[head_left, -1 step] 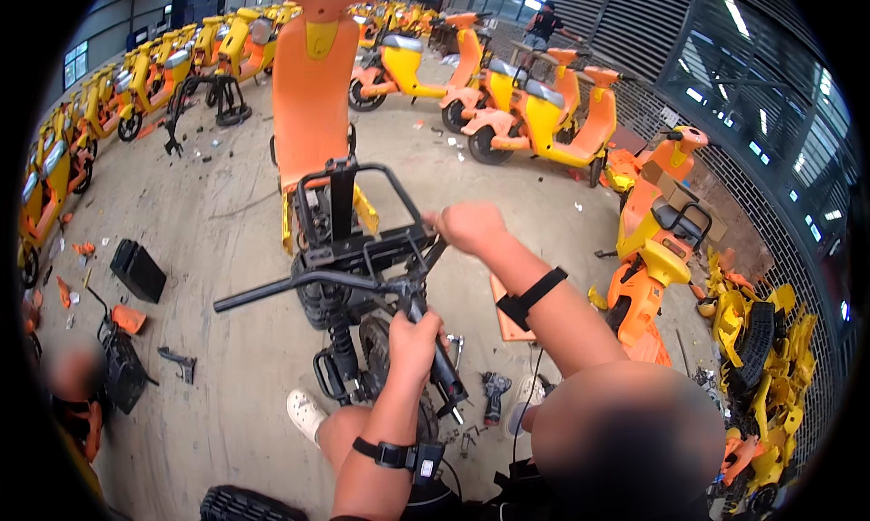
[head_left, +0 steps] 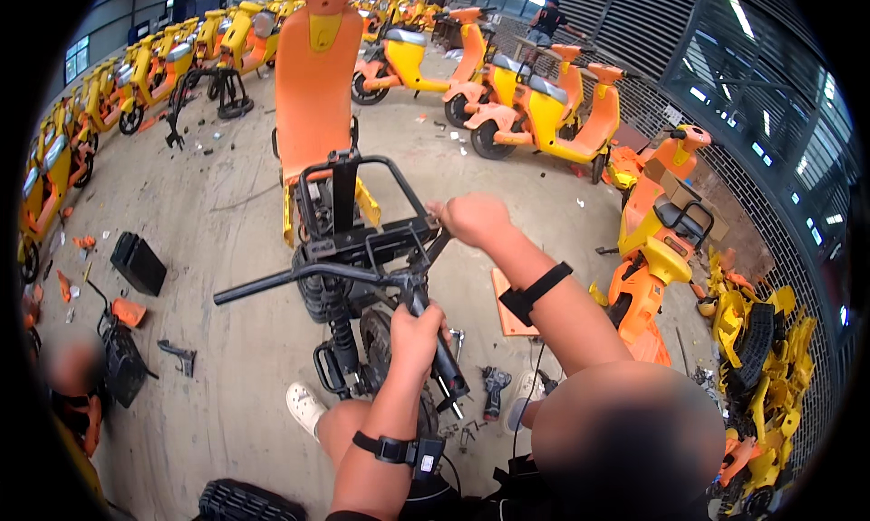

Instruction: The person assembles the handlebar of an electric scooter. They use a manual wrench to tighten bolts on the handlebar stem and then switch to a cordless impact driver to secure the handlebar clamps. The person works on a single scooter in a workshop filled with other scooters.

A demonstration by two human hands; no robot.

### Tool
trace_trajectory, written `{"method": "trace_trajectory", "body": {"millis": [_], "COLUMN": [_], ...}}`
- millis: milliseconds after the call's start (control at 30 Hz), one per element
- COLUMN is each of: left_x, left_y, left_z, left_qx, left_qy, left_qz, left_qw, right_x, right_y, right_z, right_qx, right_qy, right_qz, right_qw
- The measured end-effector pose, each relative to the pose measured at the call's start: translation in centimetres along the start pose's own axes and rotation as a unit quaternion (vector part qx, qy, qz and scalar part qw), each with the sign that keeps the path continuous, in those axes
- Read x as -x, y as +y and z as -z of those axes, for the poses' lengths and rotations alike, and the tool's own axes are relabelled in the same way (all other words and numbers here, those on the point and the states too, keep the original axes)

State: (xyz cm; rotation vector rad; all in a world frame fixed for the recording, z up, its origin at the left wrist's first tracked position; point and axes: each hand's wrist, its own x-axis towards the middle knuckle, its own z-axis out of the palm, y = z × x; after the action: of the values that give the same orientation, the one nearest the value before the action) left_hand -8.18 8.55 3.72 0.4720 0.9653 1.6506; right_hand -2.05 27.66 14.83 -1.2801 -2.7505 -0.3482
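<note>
A black handlebar (head_left: 263, 288) with a steering stem (head_left: 446, 369) is held across the rear of a partly stripped scooter (head_left: 314, 104). My left hand (head_left: 416, 338) is closed around the upper part of the stem. Up and to the right, my right hand (head_left: 473, 220) is closed around the handlebar's other end, close to the scooter's black rear rack (head_left: 399, 188). The bar's bare left end sticks out over the floor. Below it show the scooter's shock absorber (head_left: 341, 332) and rear wheel (head_left: 375, 342), partly hidden by my left arm.
A cordless power tool (head_left: 494, 392) and small metal parts lie near my feet. An orange panel (head_left: 513, 303) rests on the floor to the right. A black box (head_left: 138, 264) stands at left. Scooters (head_left: 553, 113) line the back; yellow scrap (head_left: 787, 385) is piled at right. Other people are nearby.
</note>
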Motion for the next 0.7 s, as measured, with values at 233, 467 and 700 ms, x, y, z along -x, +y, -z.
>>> {"method": "trace_trajectory", "body": {"millis": [233, 467, 700], "left_x": [0.6, 0.6, 0.4], "left_y": [0.9, 1.0, 0.7], "left_z": [-0.6, -0.5, -0.2], "left_qx": [0.023, 0.022, 0.015], "left_qy": [0.003, 0.01, -0.008], "left_qz": [0.008, 0.005, -0.007], "left_qw": [1.0, 1.0, 1.0], "right_x": [-0.5, -0.4, -0.7], "right_y": [3.5, 2.5, 2.7], "right_z": [1.9, 1.5, -0.5], "right_qx": [-0.189, -0.203, -0.178], "right_qy": [0.07, -0.034, 0.028], "right_qz": [0.057, 0.146, 0.16], "right_qw": [0.978, 0.968, 0.97]}}
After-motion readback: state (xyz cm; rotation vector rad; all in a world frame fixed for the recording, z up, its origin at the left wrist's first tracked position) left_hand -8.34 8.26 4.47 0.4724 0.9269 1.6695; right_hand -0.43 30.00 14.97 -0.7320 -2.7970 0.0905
